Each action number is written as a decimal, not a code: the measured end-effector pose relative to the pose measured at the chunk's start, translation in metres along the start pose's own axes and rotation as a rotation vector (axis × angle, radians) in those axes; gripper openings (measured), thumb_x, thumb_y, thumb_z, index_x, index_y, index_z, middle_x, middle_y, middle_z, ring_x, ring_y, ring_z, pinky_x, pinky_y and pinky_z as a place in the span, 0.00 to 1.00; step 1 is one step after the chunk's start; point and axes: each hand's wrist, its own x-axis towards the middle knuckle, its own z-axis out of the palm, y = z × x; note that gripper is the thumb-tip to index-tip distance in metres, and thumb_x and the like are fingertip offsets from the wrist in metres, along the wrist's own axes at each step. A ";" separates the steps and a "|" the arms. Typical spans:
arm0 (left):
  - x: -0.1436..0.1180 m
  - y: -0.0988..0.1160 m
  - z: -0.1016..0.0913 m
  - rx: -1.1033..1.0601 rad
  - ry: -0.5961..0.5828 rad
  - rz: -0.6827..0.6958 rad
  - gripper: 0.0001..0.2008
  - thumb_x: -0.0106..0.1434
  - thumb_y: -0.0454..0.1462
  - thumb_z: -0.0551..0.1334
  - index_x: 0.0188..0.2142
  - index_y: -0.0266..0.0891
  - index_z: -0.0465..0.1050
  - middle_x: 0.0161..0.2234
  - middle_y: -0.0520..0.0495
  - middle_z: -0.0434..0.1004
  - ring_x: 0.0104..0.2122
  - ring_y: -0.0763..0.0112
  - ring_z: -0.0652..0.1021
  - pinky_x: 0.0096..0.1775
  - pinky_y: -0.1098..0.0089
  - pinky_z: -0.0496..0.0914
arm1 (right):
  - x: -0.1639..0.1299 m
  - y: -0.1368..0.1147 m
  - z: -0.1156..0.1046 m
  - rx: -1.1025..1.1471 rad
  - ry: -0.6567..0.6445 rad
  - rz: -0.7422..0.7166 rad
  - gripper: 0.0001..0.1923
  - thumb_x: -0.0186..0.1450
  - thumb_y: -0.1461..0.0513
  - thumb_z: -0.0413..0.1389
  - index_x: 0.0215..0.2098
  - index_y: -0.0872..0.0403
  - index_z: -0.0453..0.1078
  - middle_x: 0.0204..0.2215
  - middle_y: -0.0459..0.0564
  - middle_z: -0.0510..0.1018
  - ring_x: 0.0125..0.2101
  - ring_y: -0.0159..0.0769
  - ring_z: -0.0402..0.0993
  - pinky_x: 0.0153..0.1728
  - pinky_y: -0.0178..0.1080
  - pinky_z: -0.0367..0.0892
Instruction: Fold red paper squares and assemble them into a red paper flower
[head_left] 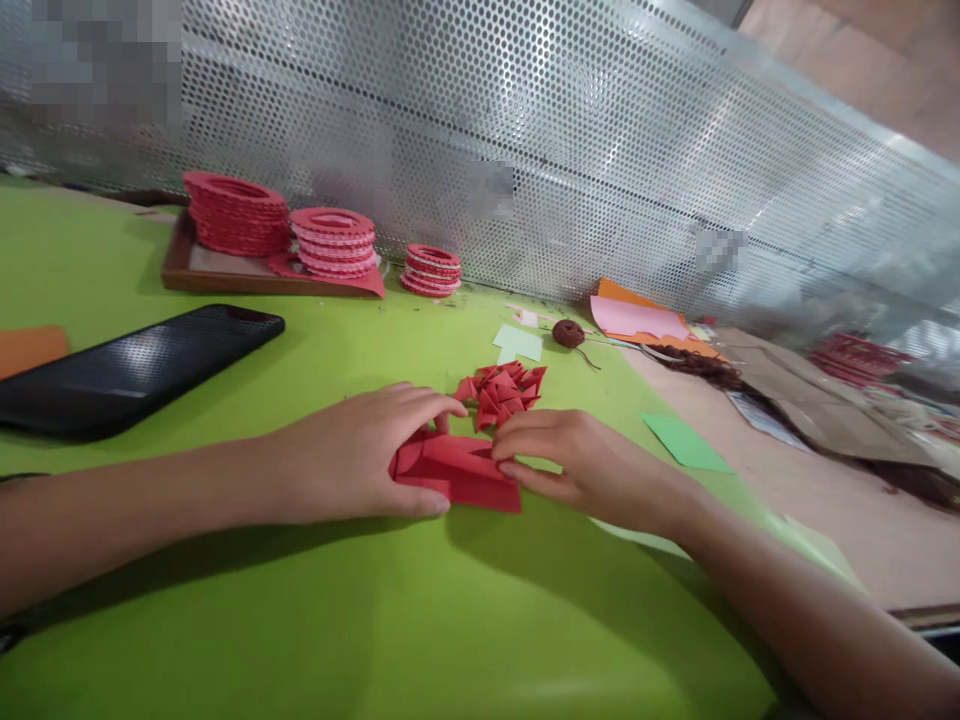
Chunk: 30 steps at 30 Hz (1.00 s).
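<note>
A folded piece of red paper lies on the green table covering in front of me. My left hand is around its left end, thumb along the near edge and fingers curled at the far edge. At the upper right part of the paper, my right hand pinches an edge between thumb and fingers. Just beyond the paper sits a cluster of pointed red folded paper pieces. My left fingertips come close to this cluster; whether they touch it I cannot tell.
Behind are a brown tray with stacked red rings, a smaller ring stack and a perforated metal panel. A black phone-like object lies left. Toward the right are a brown yarn ball, green paper and brown packaging.
</note>
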 end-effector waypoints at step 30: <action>0.000 0.006 0.002 -0.464 0.303 0.000 0.10 0.58 0.41 0.56 0.28 0.38 0.73 0.29 0.52 0.74 0.27 0.72 0.72 0.28 0.75 0.64 | 0.002 -0.006 0.005 0.432 0.472 -0.052 0.02 0.60 0.65 0.55 0.29 0.54 0.69 0.31 0.49 0.72 0.36 0.33 0.69 0.39 0.40 0.67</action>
